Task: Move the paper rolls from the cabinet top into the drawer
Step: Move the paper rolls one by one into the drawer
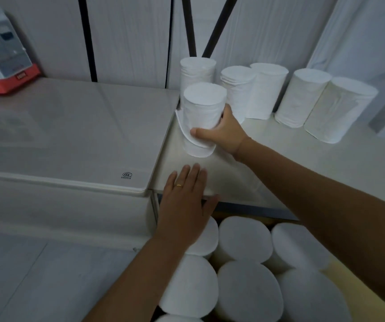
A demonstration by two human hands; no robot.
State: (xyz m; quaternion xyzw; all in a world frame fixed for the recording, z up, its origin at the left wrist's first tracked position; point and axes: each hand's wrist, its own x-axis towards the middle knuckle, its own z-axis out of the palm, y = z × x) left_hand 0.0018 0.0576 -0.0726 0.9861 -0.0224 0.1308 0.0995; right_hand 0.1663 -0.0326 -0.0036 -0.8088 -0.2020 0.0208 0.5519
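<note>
Standing at the far left, a white device with a red base (1, 54) rested on a pale flat top (70, 131) and had no part in the work. Further right, the left hand (184, 201) lay flat on the front edge of the cabinet's surface (279, 135), fingers straight and together, holding nothing. I judge it was there to steady the body above the open drawer. Just beyond it, the right hand (221, 133) gripped one paper roll (203, 108) around its lower part, thumb in front and the other fingers hidden behind. The roll was upright, but I could not tell if its bottom touched the surface or was just lifted. A loose flap of paper hung at its left side, so a grip around the body probably kept the sheet from unwinding. To the right, five more rolls (303, 96) stood near each other along the wall, not yet moved. Below the front edge, the drawer (354, 291) was open and already held many upright packed rolls (245, 242) close together. The held roll would need a gap, perhaps at the right, where some yellow bottom showed.
</note>
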